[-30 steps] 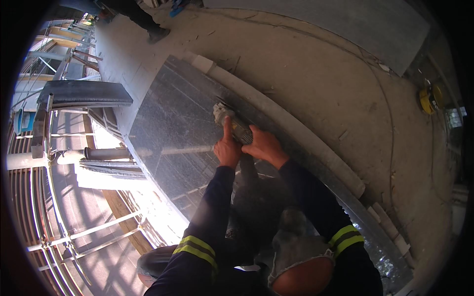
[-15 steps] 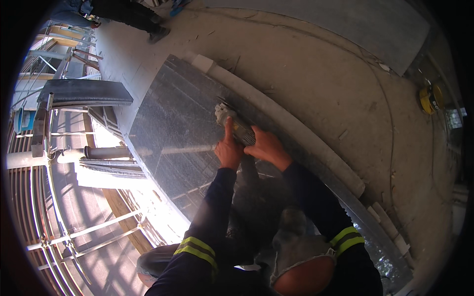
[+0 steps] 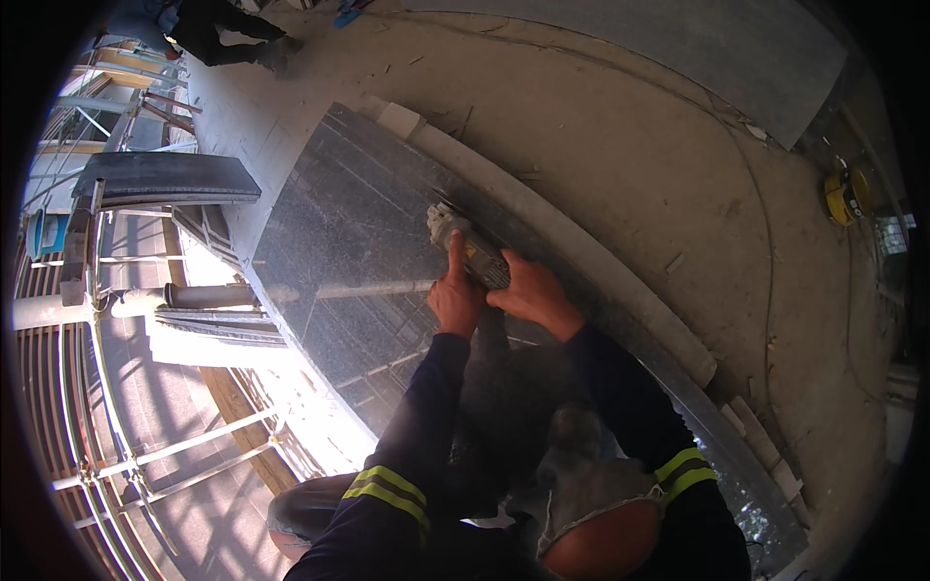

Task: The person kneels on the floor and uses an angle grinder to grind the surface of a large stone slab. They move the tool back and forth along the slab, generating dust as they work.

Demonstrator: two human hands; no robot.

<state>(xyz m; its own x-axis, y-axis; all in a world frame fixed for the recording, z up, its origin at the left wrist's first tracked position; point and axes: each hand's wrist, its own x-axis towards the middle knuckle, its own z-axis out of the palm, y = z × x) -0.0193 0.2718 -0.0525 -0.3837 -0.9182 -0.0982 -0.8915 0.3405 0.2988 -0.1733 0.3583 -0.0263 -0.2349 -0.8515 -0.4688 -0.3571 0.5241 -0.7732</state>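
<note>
I hold an angle grinder in both hands over a dark polished stone slab. Its head and thin disc lie close to the slab's surface near the far right edge; I cannot tell whether the disc touches. My left hand wraps the near side of the tool, index finger stretched along the body toward the head. Gripping the body from the right is my right hand, thumb laid across it. The far ends of the fingers are hidden under the tool.
A pale stone strip runs along the slab's right edge. Cables cross the dusty floor near a yellow bucket. Scaffold poles and a drop lie left. Another person's legs show far left; my bent knees flank the near slab.
Both hands and the grinder have shifted slightly right across the slab. At the far left, the other person's legs have moved left.
</note>
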